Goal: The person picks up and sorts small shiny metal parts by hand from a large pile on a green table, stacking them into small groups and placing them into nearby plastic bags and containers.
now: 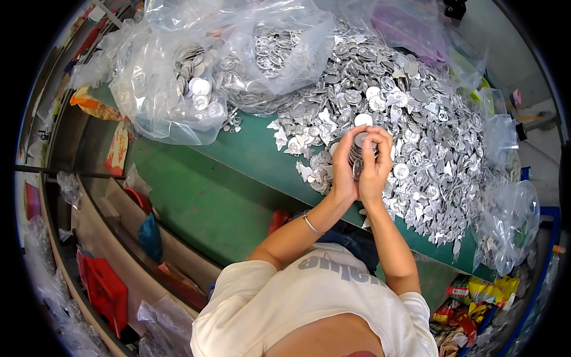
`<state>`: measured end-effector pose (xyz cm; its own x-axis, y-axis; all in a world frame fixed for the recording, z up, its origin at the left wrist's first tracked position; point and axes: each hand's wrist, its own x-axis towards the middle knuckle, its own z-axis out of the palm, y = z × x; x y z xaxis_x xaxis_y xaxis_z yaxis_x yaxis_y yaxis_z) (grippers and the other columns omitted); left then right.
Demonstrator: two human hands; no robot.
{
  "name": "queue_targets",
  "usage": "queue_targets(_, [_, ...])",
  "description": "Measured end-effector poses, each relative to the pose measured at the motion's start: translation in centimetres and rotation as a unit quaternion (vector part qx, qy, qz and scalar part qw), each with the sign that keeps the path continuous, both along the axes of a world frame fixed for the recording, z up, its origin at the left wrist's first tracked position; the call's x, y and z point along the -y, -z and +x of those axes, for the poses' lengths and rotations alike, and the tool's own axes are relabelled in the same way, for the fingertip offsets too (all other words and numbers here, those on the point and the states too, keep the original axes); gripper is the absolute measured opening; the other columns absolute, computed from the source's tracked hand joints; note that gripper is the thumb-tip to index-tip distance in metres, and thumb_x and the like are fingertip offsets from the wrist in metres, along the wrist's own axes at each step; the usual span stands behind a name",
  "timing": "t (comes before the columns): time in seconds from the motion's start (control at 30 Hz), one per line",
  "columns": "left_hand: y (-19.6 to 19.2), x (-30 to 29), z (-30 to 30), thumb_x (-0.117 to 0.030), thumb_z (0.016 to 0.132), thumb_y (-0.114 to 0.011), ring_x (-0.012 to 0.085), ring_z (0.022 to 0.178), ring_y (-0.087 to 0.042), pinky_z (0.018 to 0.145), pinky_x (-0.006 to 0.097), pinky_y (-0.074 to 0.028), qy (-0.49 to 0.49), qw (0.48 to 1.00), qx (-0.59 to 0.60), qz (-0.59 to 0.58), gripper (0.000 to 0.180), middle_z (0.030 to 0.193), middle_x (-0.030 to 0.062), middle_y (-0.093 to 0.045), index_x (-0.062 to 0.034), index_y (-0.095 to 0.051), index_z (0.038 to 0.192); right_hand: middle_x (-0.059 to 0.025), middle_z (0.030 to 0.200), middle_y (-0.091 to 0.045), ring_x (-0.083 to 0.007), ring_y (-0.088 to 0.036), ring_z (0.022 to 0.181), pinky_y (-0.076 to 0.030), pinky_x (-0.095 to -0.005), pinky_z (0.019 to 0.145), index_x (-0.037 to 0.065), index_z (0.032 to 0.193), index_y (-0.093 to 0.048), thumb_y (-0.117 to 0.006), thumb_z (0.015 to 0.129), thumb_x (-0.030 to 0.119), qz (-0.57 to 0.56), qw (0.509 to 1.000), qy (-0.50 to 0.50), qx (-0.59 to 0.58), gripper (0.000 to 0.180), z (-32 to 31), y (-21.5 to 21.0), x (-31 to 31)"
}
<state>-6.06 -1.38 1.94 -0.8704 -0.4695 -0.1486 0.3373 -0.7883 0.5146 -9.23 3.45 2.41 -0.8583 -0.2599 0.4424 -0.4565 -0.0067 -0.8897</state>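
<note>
Evidently, in the head view, a green table [247,149] ran slantwise across the scene, its near edge close to the person's body. A broad heap of silvery metal pieces [428,154], some round and flat, others in irregular shapes, covered much of its right side. Both hands were at the heap's near left side: the left hand [343,163] and the right hand [376,169] were cupped together, grasping a bunch of round metal discs [358,149] between them. A bangle [310,224] circled the left wrist. Farther left on the table sat a clear plastic bag [169,116] with more pieces inside, just beside another filled bag [282,50]. Purple plastic [404,27] lay behind the heap, and a crumpled clear bag [511,217] at its right end. Below spread a green floor [184,196]. Along the left stood a brown wooden shelf [122,238] with a teal bundle [150,238] in it, near a red plastic container [107,291]. Colourful packets [485,291] were bunched at lower right, beside a blue frame [544,262].
</note>
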Motion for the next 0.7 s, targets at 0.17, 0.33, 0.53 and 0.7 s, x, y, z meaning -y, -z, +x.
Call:
queue_targets(0.17, [1.8, 0.8, -0.9, -0.033, 0.095, -0.038, 0.0138, 0.095, -0.052, 0.087, 0.029, -0.040, 0.006, 0.995, 0.002, -0.102, 0.038, 0.105, 0.0052, -0.055, -0.0008, -0.055, 0.107, -0.0154, 0.124, -0.041, -0.0327, -0.030, 0.126, -0.021, -0.0457, 0.104, 0.002, 0.108, -0.050, -0.054, 0.085, 0.027, 0.110, 0.983, 0.019, -0.143, 0.034, 1.3, 0.1, -0.1])
queue_targets(0.33, [1.6, 0.7, -0.5, -0.037, 0.094, -0.038, 0.0122, 0.098, -0.051, 0.086, 0.029, -0.042, 0.017, 0.995, -0.047, -0.082, 0.037, 0.112, 0.0050, -0.052, -0.0085, -0.050, 0.114, -0.0163, 0.128, -0.040, -0.0374, -0.027, 0.128, -0.019, -0.0491, 0.104, 0.002, 0.115, -0.048, -0.053, 0.085, 0.034, 0.170, 0.963, -0.047, -0.205, 0.044, 0.3, -0.9, 0.5])
queue_targets(0.53, [0.0, 3.3, -0.8, -0.032, 0.091, -0.044, 0.0166, 0.098, -0.055, 0.085, 0.030, -0.048, 0.090, 0.972, -0.064, 0.208, 0.030, 0.110, 0.0091, -0.054, -0.0085, -0.050, 0.108, -0.0161, 0.130, -0.041, -0.0397, -0.029, 0.127, -0.019, -0.0505, 0.104, 0.002, 0.120, -0.047, -0.050, 0.085, 0.038, 0.193, 0.945, -0.063, -0.255, 0.051, -0.1, -1.1, 1.6])
queue_targets(0.7, [1.1, 6.1, -1.4, -0.017, 0.082, -0.059, 0.0204, 0.085, -0.059, 0.062, 0.026, -0.056, 0.017, 0.950, -0.087, 0.299, 0.015, 0.101, 0.0133, -0.058, -0.0040, -0.058, 0.090, -0.0141, 0.116, -0.050, -0.0246, -0.045, 0.112, -0.033, -0.0356, 0.096, 0.000, 0.117, -0.047, -0.055, 0.084, 0.013, 0.026, 0.997, -0.027, -0.069, 0.036, -0.5, -0.4, 0.1])
